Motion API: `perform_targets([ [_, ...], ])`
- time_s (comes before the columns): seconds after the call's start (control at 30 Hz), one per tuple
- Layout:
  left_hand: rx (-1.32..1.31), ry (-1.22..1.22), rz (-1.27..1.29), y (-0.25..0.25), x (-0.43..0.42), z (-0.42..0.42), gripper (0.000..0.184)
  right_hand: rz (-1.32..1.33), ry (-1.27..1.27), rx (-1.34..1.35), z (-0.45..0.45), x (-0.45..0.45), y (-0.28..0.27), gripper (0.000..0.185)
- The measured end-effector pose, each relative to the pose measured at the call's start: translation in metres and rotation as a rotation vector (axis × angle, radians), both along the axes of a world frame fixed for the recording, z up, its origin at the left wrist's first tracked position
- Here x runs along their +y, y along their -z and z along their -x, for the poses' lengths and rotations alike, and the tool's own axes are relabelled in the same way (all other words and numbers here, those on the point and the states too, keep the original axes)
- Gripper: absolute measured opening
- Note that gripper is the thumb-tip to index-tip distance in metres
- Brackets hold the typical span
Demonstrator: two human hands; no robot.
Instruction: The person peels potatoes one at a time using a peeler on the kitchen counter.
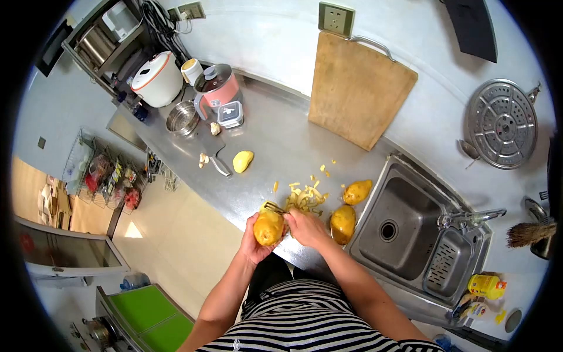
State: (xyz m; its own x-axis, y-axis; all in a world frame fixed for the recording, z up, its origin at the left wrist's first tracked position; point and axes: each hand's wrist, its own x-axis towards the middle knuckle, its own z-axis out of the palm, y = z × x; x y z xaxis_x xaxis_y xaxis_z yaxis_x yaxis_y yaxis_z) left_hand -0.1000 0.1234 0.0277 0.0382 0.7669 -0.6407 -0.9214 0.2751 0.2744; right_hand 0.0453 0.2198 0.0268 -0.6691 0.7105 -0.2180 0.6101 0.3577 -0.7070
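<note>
My left hand (254, 245) is wrapped round a potato (268, 229) at the counter's front edge. Pale flesh shows at the potato's top; the rest has skin. In my right hand (305, 227) is a peeler (274, 207), its head against the potato's upper end. Behind my right hand lies a heap of peelings (306, 197). Two unpeeled potatoes, one (357, 192) behind the other (342, 224), rest beside the sink. A peeled potato (242, 161) lies farther back on the left, near a knife (221, 166).
The sink (397, 226) with its faucet (475, 217) is at the right. A cutting board (359, 88) leans on the wall. Back left stand a pink pot (218, 88), a lidded container (230, 114), a steel bowl (183, 118) and a rice cooker (157, 80).
</note>
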Motion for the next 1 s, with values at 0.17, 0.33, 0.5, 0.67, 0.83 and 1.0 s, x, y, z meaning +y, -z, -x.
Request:
perform_targets([
  [0.17,-0.046,-0.047,-0.029,0.004,-0.007,0.008,0.063,0.108,-0.016,0.017,0.013,0.003,0.01,0.036],
  [0.33,-0.121,-0.044,-0.011,0.007,-0.009,0.008,0.068,0.1,0.1,-0.098,0.014,0.008,0.049,0.038],
  [0.5,-0.071,-0.023,-0.038,-0.013,-0.008,-0.008,0.07,0.147,0.224,-0.129,-0.001,0.022,0.036,0.044],
  [0.67,-0.034,-0.029,-0.047,-0.01,-0.005,-0.003,0.068,0.183,0.129,0.116,-0.017,0.002,0.02,0.037],
  [0.83,-0.1,-0.004,-0.037,-0.008,-0.006,0.003,0.063,0.032,-0.062,0.038,-0.027,-0.02,-0.01,0.032],
  [1.0,-0.068,-0.038,0.007,0.001,0.0,0.007,0.062,0.032,-0.053,-0.007,-0.004,0.007,-0.002,0.032],
])
